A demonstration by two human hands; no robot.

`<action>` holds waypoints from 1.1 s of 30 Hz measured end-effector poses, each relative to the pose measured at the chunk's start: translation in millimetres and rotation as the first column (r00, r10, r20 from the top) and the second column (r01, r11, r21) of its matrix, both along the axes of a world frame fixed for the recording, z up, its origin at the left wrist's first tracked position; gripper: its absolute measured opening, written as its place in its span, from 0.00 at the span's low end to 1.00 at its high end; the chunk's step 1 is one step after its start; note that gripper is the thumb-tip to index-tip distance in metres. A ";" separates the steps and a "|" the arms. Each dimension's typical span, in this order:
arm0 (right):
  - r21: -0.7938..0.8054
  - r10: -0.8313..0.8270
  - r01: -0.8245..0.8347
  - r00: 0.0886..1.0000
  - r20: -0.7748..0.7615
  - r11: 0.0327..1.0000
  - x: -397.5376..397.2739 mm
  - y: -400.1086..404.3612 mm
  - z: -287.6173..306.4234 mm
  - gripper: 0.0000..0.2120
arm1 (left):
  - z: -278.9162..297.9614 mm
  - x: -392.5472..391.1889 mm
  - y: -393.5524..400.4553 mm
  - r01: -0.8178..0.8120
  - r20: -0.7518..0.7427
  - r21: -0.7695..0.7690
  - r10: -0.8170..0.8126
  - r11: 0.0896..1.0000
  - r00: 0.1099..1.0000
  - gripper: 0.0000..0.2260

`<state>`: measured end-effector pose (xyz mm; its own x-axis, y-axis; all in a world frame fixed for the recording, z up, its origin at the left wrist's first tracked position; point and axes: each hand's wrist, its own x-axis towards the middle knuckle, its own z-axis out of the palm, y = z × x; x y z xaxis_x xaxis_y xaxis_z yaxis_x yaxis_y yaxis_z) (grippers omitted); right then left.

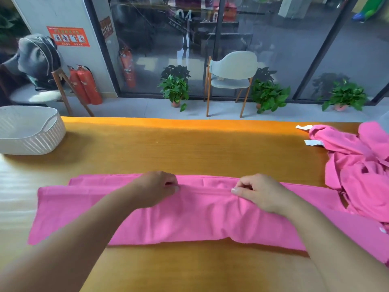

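From the head view, the long pink folded cloth (pixel 189 216) is lying across the orange wooden surface (pixel 189 144). The left hand (pixel 156 189) and right hand (pixel 255 192) are resting well apart, each pinching its upper folded edge. A white woven basket (pixel 31 131) is sitting beyond the left hand, and a crumpled pink fabric heap (pixel 362 165) is lying beyond the right.

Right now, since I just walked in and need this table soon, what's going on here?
A person is folding a pink cloth spread lengthwise across the wooden table. The left hand and the right hand each pinch the edge of its folded-over top layer. A heap of pink cloths lies at the right end, and a white basket stands at the far left.
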<state>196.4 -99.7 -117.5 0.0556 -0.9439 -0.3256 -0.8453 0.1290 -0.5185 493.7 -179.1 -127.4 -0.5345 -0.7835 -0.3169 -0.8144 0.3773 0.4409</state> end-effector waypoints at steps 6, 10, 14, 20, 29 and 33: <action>0.025 -0.085 0.087 0.993 -0.076 0.996 -19.5 -83.7 -48.6 0.13 | -52.9 -26.7 -69.9 -0.097 0.102 -0.017 0.099 0.995 0.990 0.12; -0.003 -0.177 0.178 0.975 -0.134 0.984 -21.8 -86.9 -74.2 0.18 | -74.6 -28.9 -64.3 -0.055 0.098 -0.275 0.084 0.960 0.992 0.13; -0.097 -0.154 0.141 0.976 -0.152 0.985 -24.6 -92.6 -72.4 0.20 | -80.3 -23.8 -61.3 -0.065 0.051 -0.326 0.086 0.943 0.995 0.15; -0.142 -0.130 0.101 0.969 -0.210 0.985 -19.7 -99.7 -84.2 0.22 | -74.3 -27.9 -76.0 -0.091 0.110 -0.244 0.121 0.965 0.987 0.16; -0.100 -0.120 0.091 0.935 -0.334 0.991 -13.3 -107.5 -83.4 0.24 | -89.8 -24.8 -89.8 -0.049 0.158 -0.381 0.117 0.923 0.980 0.19; -0.175 -0.148 0.081 0.899 -0.412 0.981 0.9 -106.2 -69.4 0.20 | -94.7 -8.7 -76.4 -0.152 -0.034 -0.574 0.163 0.805 0.986 0.20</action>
<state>197.3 -205.8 -186.9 -0.1665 -0.9748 -0.1487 -0.9725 0.1873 -0.1383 485.0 -255.5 -222.0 -0.3869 -0.8983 0.2080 -0.8897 0.4230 0.1717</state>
